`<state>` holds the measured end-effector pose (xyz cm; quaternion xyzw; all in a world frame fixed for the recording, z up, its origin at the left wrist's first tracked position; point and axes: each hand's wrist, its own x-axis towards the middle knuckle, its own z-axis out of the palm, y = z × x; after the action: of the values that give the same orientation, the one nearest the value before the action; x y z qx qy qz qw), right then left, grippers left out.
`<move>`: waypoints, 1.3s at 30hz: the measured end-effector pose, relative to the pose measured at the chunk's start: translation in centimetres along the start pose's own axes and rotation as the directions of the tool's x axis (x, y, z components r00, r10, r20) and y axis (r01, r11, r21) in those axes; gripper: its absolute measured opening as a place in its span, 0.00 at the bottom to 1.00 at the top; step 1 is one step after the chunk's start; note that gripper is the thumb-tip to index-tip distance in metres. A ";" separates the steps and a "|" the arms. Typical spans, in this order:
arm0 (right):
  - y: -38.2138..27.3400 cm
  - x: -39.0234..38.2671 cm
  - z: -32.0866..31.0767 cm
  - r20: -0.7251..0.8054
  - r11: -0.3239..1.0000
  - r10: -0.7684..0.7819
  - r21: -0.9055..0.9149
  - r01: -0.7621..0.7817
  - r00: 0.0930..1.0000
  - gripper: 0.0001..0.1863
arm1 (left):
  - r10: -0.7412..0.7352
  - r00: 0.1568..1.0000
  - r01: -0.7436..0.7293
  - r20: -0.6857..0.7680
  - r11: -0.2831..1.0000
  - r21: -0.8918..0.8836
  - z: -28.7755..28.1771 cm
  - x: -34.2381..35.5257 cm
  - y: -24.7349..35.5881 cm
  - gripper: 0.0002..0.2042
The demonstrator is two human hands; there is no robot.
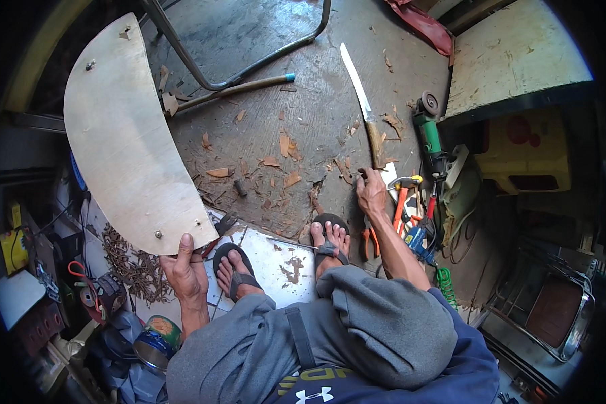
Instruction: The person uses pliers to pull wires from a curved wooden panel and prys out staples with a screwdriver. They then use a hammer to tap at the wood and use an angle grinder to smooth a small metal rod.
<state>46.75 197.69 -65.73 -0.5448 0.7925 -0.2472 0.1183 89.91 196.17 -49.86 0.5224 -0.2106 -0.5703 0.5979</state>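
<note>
My left hand [185, 269] grips the lower end of a pale, half-oval wooden board [128, 135], thumb on its face. Small metal fittings sit near the board's two ends. My right hand [372, 192] has loosely curled fingers apart at the butt of the wooden handle of a long blade [354, 77], which lies on the floor pointing away; I see nothing held in it. Beside that hand lie orange-handled pliers [370, 242], other hand tools, a blue power tool [419, 244] and a green angle grinder [429, 135].
Bent metal tubing [252, 81] stands at the back. Wood chips cover parts of the concrete floor [262, 135] and white tiles [276, 262]. A worn cabinet [512, 60] and yellow case [522, 148] are at right. Scattered hardware [135, 276], tins and clutter lie at left. My sandalled feet are between my hands.
</note>
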 end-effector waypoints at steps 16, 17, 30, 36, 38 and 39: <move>-16.3 1.2 -1.1 0.367 0.941 -0.215 0.325 0.092 0.905 0.12 | -0.027 0.998 0.026 0.063 0.999 0.020 1.3 0.2 -0.7 0.26; -17.9 1.0 -0.8 0.407 0.873 -0.254 0.486 0.027 0.877 0.11 | -0.013 0.998 0.012 0.064 1.000 0.021 1.8 0.1 -0.5 0.24; -30.1 -0.8 -2.2 0.123 0.589 -0.681 0.677 0.441 0.721 0.11 | 0.144 0.990 -0.136 -0.007 0.949 0.283 3.2 -0.8 -0.8 0.14; -30.8 -0.8 -2.2 0.032 0.566 -0.761 0.520 0.639 0.648 0.12 | 0.201 0.979 -0.196 0.028 0.903 0.382 3.4 -0.9 0.0 0.12; -30.8 -0.8 -2.4 0.007 0.546 -0.791 0.459 0.701 0.612 0.12 | 0.205 0.979 -0.197 0.022 0.897 0.396 3.4 -1.1 0.2 0.12; -31.0 -0.8 -2.1 0.006 0.547 -0.788 0.464 0.697 0.615 0.12 | 0.194 0.981 -0.188 0.021 0.913 0.363 3.4 -0.9 0.3 0.12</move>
<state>70.99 190.18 -47.87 -0.8139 0.3947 -0.3767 0.1995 86.97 195.64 -48.03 0.6052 -0.3576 -0.4563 0.5455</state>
